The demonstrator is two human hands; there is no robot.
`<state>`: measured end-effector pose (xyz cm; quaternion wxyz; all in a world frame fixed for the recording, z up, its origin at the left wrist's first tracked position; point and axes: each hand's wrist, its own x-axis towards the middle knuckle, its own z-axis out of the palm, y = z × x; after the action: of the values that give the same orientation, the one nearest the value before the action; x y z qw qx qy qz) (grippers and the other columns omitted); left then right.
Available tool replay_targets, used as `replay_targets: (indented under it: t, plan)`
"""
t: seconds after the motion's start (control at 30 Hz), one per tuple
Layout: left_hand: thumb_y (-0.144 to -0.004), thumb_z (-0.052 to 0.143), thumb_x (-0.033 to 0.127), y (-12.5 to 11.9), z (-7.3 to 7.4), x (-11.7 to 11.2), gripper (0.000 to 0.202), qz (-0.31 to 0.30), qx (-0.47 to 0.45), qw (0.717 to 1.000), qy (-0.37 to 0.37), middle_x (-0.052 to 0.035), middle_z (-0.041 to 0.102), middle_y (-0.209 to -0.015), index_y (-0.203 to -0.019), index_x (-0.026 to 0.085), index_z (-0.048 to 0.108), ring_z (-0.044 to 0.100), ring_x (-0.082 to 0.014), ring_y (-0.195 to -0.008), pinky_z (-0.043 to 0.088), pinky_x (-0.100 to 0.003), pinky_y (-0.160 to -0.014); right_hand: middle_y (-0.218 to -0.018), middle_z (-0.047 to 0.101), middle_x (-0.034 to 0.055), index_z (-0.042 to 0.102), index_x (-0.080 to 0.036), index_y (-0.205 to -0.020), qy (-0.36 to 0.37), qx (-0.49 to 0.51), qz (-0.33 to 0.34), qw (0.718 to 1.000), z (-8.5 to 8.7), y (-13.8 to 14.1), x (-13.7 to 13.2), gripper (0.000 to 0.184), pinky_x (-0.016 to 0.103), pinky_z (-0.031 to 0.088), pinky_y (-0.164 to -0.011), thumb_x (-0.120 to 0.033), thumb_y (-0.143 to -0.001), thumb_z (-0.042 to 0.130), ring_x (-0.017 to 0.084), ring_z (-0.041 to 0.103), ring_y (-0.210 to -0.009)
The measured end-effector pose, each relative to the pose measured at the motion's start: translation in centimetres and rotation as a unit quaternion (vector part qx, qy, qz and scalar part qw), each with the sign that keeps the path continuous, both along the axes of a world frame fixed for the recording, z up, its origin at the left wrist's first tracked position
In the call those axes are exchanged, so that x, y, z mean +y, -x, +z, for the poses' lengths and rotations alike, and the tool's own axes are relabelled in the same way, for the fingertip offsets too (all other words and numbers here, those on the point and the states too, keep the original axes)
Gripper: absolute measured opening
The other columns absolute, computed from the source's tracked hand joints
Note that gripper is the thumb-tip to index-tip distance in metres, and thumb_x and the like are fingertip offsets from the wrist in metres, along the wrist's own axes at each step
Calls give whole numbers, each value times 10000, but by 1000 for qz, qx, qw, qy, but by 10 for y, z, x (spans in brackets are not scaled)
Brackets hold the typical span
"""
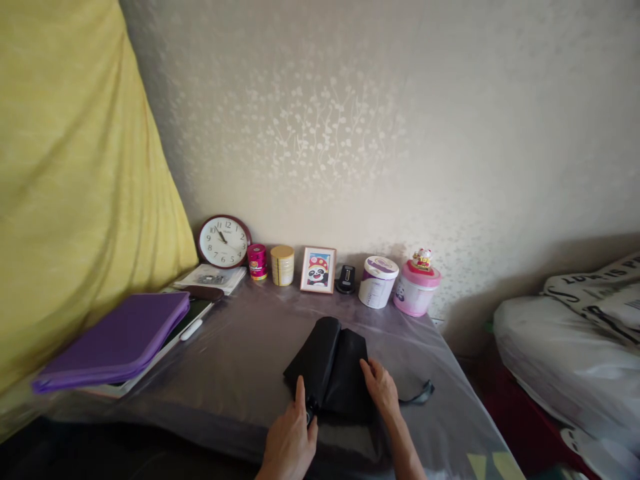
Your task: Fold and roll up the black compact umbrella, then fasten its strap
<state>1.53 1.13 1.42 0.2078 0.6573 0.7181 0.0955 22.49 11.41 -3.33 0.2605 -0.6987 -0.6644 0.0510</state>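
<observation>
Both hands on a folded black umbrella (330, 370) near the tabletop (240, 347) front edge: left hand (290, 437) gripping its handle end, right hand (381, 387) flat on the fabric, strap (417, 395) trailing right.

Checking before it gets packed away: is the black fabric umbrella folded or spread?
Folded: the black fabric umbrella lies collapsed in flat pleats on the plastic-covered table, left hand and right hand on it.

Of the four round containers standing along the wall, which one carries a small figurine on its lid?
The pink container at the right end; a small cat figurine sits on it.
</observation>
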Motion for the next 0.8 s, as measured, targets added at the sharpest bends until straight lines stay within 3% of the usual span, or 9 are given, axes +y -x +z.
replay_targets:
  t: [0.2, 0.4, 0.63, 0.8]
  plan:
    - [-848, 336, 294, 0, 2, -1, 646, -2, -4, 1000, -1, -113, 620, -1026, -1387, 109, 30, 604, -185, -849, 391, -259, -692, -935, 668, 80, 628, -205, -978, 0, 0, -9, 1000, 0, 2, -1, 333, 266, 433, -665, -387, -822, 398, 212, 631, -796]
    - [-846, 346, 295, -1, 6, -1, 652, 3, 4, 1000, 7, -110, 633, -998, -1387, 112, 30, 608, -189, -834, 391, -264, -682, -822, 673, 78, 639, -192, -867, 6, 74, -10, 997, 10, 4, 0, 322, 266, 415, -648, -387, -799, 392, 214, 626, -783]
    - [-843, 342, 293, -1, 1, 0, 652, 3, -5, 1000, 1, -105, 631, -1000, -1388, 117, 29, 608, -197, -837, 398, -278, -688, -581, 599, 30, 611, -163, -646, 2, 238, 56, 970, 31, 9, 0, 376, 269, 384, -542, -500, -718, 459, 178, 541, -574]
    - [-842, 344, 300, 1, 4, 0, 661, 1, -3, 1000, 11, -109, 622, -1022, -1387, 115, 19, 603, -188, -845, 394, -264, -683, -566, 568, -1, 610, -150, -652, 28, 327, 91, 940, 55, 17, 3, 387, 242, 375, -505, -515, -701, 489, 152, 506, -573]
